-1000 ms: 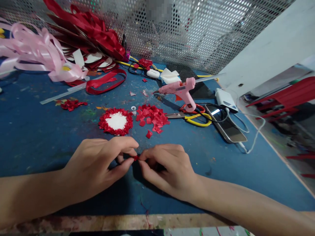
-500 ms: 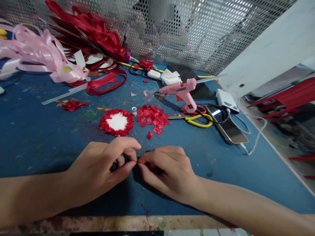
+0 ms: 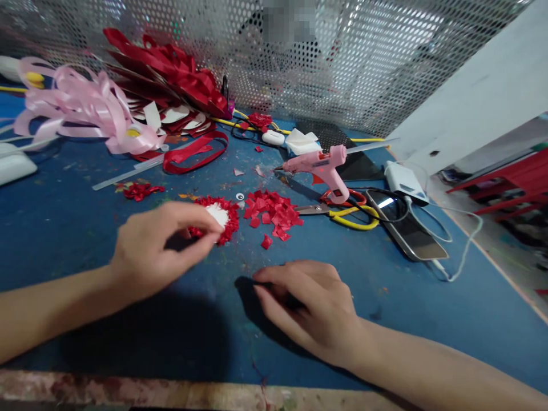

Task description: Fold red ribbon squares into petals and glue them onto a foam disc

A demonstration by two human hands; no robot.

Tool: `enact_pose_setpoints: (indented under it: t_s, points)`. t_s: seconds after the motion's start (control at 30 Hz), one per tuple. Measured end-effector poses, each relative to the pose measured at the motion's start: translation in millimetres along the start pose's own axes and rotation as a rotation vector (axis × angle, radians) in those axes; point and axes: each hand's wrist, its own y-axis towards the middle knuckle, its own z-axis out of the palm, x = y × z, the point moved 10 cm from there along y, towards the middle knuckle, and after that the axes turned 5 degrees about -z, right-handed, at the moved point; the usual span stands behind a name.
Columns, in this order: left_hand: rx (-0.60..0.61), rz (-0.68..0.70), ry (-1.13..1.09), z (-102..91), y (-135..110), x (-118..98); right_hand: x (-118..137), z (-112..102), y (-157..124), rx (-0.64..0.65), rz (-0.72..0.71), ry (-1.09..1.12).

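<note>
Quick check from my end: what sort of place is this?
Probably a craft worktable, whether at home or in a small workshop I can't tell: there's a pink glue gun, scissors and a heap of small red pieces on a stained blue tabletop.

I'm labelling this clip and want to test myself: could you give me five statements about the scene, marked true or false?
1. The left hand partly hides the red-rimmed white disc. True.
2. The right hand holds the scissors. False: they lie on the table, apart from that hand.
3. The glue gun is pink. True.
4. The pile of red pieces is left of the disc. False: it is to the right.
5. A cable is plugged into the phone. True.
</note>
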Motion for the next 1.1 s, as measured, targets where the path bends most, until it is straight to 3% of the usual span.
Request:
enact_pose_setpoints:
  t_s: [0.07, 0.23, 0.4, 0.57, 0.87, 1.1]
  points:
    - [-0.066, 0.015, -0.032, -7.7, 12.6, 16.8, -3.4, -2.8, -0.8, -0.002, 0.021, -0.010]
    - [0.046, 0.092, 0.004, 5.4, 34.1, 37.8, -8.6, -4.5, -1.7, 0.011, 0.041, -0.034]
    - [0.000, 0.194, 0.069, 3.2, 35.2, 25.9, -8.8, -3.1, -0.5, 0.027, 0.024, -0.006]
    - [0.046, 0.221, 0.095, 8.9, 31.4, 17.9, -11.0, -1.3, -0.4, 0.042, 0.043, 0.017]
    - [-0.055, 0.117, 0.199, -1.1, 36.1, 27.1, -11.4, 0.4, -1.7, 0.056, 0.033, 0.011]
    - [0.011, 0.056, 0.189, 6.9, 36.6, 29.6, -9.0, 0.1, 0.7, 0.052, 0.021, 0.006]
